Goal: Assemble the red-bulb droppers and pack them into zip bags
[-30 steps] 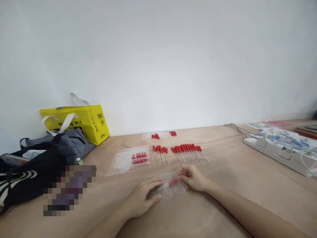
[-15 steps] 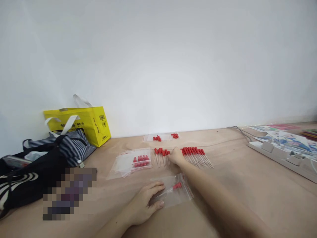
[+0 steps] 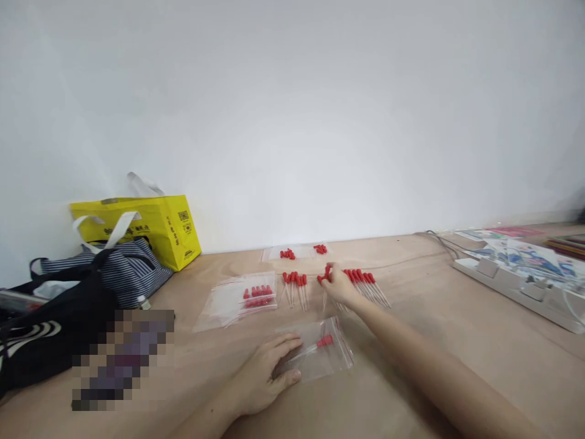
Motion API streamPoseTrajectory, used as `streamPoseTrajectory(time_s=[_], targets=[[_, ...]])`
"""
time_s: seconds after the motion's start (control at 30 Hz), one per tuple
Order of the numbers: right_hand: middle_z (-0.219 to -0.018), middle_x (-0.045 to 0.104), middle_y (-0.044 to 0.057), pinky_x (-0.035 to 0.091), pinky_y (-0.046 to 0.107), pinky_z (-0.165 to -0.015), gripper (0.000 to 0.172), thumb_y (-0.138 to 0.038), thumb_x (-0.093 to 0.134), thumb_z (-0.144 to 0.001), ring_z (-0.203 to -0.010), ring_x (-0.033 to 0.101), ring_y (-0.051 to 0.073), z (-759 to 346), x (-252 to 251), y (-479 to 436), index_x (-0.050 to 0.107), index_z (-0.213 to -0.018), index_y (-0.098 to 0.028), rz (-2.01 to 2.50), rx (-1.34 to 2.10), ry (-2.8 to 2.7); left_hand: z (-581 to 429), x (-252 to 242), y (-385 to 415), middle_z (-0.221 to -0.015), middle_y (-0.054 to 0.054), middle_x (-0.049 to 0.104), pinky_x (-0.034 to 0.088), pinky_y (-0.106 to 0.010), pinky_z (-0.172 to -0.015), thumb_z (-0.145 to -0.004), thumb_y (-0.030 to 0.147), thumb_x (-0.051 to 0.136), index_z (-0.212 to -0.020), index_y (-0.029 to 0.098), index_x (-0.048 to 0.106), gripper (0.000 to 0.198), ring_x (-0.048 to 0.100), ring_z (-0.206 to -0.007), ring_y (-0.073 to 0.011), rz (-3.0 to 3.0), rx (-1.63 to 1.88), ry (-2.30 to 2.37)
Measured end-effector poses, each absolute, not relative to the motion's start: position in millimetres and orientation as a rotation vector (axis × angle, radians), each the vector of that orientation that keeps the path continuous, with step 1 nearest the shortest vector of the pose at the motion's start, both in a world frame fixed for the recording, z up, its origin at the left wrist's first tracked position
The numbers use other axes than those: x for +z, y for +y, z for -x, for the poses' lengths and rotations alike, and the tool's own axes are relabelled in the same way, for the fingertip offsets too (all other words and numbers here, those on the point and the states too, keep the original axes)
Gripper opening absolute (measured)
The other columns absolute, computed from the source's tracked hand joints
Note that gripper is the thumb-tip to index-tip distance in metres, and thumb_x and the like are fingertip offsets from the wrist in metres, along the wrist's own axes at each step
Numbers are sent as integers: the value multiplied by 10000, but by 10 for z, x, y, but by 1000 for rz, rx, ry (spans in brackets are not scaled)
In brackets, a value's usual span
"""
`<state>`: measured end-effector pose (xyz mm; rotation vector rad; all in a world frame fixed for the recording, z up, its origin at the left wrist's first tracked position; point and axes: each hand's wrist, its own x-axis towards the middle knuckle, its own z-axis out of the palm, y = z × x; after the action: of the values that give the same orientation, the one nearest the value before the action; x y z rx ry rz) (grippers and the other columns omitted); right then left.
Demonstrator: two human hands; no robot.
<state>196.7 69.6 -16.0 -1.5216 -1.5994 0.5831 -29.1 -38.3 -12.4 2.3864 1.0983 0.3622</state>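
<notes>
In front of us on the tabletop [image 3: 196,356], a single red-topped dropper [image 3: 325,341] lay inside a clear zip bag [image 3: 336,361], its bulb toward the zip edge on the right and its thin stem slanting back toward our left hand [image 3: 265,373]. That hand rested on the bag's left part, thumb and fingers spread well apart. Beyond the bag, our right hand [image 3: 340,285] reached over the row of droppers [image 3: 364,277], its fingertips among the red bulbs at the row's left end; we could not tell whether they had closed on one. The rest of the row fanned out to the right of that hand.

Just left of the row, we had a smaller group of droppers [image 3: 299,281], bulbs away from us. Farther left lay overlapping clear bags [image 3: 219,300], with red bulbs showing through the plastic. Near the wall [image 3: 292,134], another clear bag [image 3: 304,252] showed two clusters of red.

At far left we had a yellow bag [image 3: 178,228], a striped bag [image 3: 121,268] and a black bag [image 3: 59,332]; at far right, a white power strip [image 3: 512,294] beside printed sheets [image 3: 530,255].
</notes>
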Motion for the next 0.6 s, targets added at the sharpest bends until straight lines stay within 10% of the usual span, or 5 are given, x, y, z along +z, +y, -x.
streamPoseTrajectory(time_s=[0.23, 0.6], targets=[[-620, 444, -62, 379, 226, -413, 461, -309, 483, -719, -421, 447, 93, -2484, -448, 105, 295, -1122, -188, 1220, 812, -1168, 283, -121, -396, -1313, -41, 413, 291, -419, -994, -795, 368, 501, -1266, 258, 375, 500, 365, -1189, -233, -2352, 383, 1146], [-691, 533, -12, 466, 284, -556, 432, -514, 543, -666, -549, 546, 113, -2238, -485, -227, 378, -920, -205, 1009, 1180, -986, 315, -129, -384, -1322, -31, 400, 266, -421, -1004, -821, 354, 465, -1347, 282, 165, 610, 351, -1201, -222, -2298, 373, 1088]])
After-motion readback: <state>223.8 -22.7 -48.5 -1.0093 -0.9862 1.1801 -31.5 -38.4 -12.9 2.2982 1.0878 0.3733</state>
